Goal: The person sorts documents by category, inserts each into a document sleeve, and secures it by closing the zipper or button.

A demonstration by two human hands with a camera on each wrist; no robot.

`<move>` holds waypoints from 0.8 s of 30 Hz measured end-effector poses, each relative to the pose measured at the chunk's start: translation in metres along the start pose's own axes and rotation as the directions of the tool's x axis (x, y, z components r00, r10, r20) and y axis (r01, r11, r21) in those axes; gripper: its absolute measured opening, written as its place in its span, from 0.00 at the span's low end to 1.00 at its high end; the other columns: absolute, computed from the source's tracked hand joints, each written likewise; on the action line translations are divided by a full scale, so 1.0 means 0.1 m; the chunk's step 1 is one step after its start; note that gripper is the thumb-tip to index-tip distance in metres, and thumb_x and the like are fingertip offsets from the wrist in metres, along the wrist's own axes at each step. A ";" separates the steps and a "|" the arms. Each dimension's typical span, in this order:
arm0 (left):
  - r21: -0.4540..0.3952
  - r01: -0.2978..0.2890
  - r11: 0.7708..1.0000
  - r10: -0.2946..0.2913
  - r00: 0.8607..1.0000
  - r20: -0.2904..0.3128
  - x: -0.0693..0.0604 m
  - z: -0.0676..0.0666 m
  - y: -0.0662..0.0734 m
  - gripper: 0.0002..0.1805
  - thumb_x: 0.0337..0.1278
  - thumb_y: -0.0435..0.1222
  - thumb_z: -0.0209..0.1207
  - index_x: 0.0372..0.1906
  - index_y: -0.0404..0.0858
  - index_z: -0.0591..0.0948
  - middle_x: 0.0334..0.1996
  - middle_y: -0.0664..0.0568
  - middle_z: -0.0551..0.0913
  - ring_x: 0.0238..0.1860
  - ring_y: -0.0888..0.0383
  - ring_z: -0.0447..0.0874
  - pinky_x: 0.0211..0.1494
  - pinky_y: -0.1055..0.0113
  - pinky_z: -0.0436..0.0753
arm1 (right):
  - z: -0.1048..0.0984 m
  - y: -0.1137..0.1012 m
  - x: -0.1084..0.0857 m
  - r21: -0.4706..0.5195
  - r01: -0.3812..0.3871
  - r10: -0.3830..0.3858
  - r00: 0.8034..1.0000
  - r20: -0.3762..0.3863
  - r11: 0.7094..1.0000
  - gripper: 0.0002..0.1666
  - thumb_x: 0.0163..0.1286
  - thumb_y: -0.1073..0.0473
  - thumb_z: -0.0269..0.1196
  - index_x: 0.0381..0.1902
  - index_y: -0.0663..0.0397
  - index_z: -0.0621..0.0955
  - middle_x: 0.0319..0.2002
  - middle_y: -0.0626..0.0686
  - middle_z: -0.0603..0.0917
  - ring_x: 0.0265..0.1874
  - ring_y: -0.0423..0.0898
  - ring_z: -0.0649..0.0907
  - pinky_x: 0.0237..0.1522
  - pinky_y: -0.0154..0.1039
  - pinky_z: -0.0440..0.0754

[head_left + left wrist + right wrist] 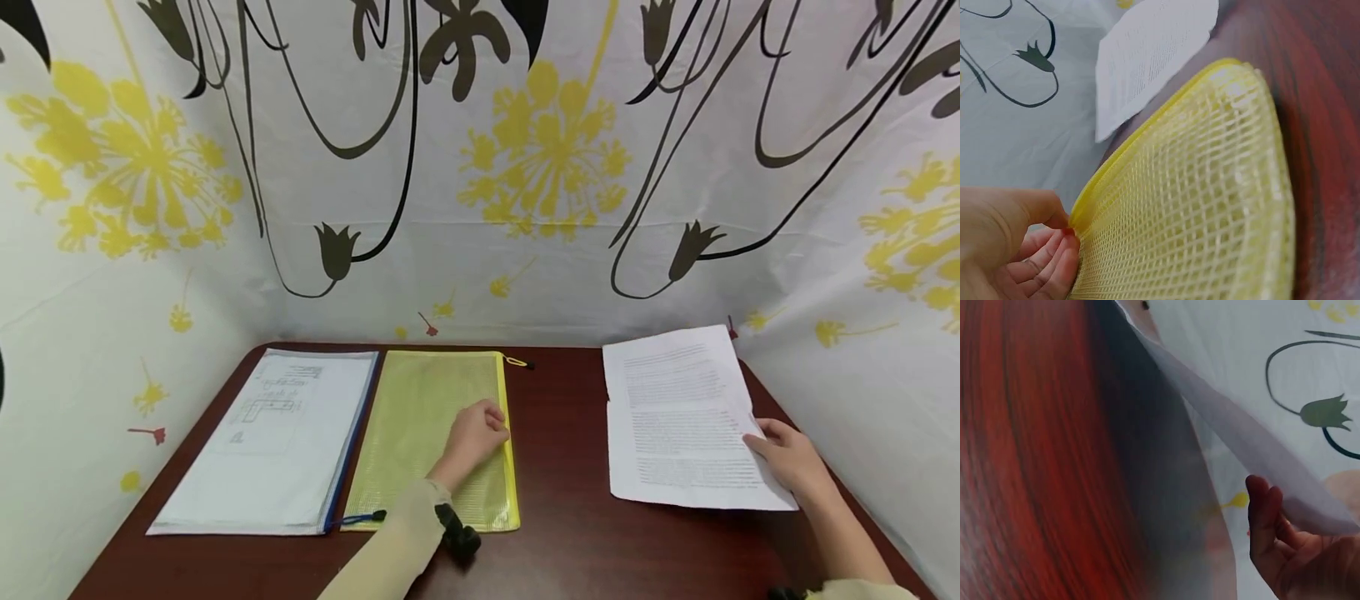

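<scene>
A yellow mesh zip pouch lies in the middle of the table, its zipper edge to the right. My left hand is over its right side. In the left wrist view, thumb and index finger pinch the yellow edge of the pouch while the other fingers curl below. On the right, printed paper is raised off the table; I cannot tell how many sheets. My right hand grips its right edge, thumb on the printed face. The right wrist view shows the paper slanting up from my fingers.
At the left lies a blue-edged zip pouch with a sheet bearing a drawing on top or inside; its blue pull touches the yellow pouch's lower corner. The dark reddish table is bounded by a patterned cloth behind and at both sides.
</scene>
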State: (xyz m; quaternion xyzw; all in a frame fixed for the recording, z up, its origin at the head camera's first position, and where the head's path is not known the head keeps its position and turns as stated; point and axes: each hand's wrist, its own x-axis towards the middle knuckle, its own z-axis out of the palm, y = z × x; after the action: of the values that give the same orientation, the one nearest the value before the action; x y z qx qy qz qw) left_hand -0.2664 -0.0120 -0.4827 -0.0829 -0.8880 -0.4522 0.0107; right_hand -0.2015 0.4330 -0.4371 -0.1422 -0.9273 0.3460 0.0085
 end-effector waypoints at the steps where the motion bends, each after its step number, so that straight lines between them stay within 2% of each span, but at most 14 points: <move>1: -0.023 0.009 1.000 -0.009 1.000 -0.001 -0.01 -0.01 0.00 0.07 0.50 0.31 0.65 0.36 0.40 0.81 0.27 0.56 0.84 0.28 0.65 0.77 0.32 0.71 0.77 | -0.01 -0.02 -0.02 0.026 -0.003 0.003 1.000 0.005 1.000 0.33 0.78 0.49 0.50 0.66 0.74 0.65 0.40 0.66 0.84 0.26 0.42 0.81 0.28 0.35 0.75; 6: -0.126 0.030 0.992 -0.033 0.999 -0.024 -0.03 -0.07 0.01 0.08 0.51 0.30 0.63 0.39 0.37 0.83 0.31 0.52 0.86 0.32 0.62 0.82 0.34 0.70 0.80 | -0.02 -0.13 -0.12 0.174 -0.023 0.012 0.998 0.063 0.984 0.39 0.77 0.42 0.51 0.68 0.71 0.62 0.31 0.40 0.84 0.25 0.39 0.83 0.28 0.36 0.82; 10: -0.179 0.027 0.984 -0.033 0.999 -0.034 -0.02 -0.11 0.00 0.10 0.49 0.29 0.63 0.40 0.36 0.83 0.34 0.49 0.86 0.35 0.59 0.84 0.37 0.69 0.84 | 0.02 -0.22 -0.18 0.267 -0.023 -0.006 0.994 0.109 0.963 0.40 0.77 0.42 0.51 0.69 0.71 0.60 0.28 0.29 0.81 0.26 0.39 0.85 0.29 0.37 0.85; 18: -0.233 0.047 0.971 -0.056 0.998 -0.031 -0.02 -0.16 -0.01 0.10 0.50 0.29 0.64 0.41 0.35 0.83 0.35 0.47 0.86 0.35 0.59 0.84 0.38 0.70 0.85 | 0.16 -0.39 -0.22 0.282 0.003 -0.052 0.985 0.166 0.960 0.38 0.78 0.46 0.53 0.70 0.71 0.61 0.30 0.35 0.83 0.27 0.39 0.86 0.29 0.37 0.85; 24: -0.244 0.044 0.969 -0.055 0.998 -0.038 -0.03 -0.21 0.02 0.11 0.49 0.29 0.63 0.40 0.36 0.83 0.35 0.48 0.86 0.34 0.60 0.83 0.38 0.70 0.84 | 0.28 -0.52 -0.25 0.364 0.047 -0.148 0.955 0.255 0.930 0.33 0.78 0.52 0.54 0.67 0.73 0.62 0.33 0.39 0.86 0.28 0.43 0.88 0.31 0.40 0.88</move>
State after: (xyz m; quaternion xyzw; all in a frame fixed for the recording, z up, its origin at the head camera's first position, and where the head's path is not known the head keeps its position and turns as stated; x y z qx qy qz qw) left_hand -0.2646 -0.0280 -0.4689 -0.0514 -0.8274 -0.5592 0.0090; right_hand -0.1940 0.3708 -0.4229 -0.0415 -0.8478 0.5227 -0.0791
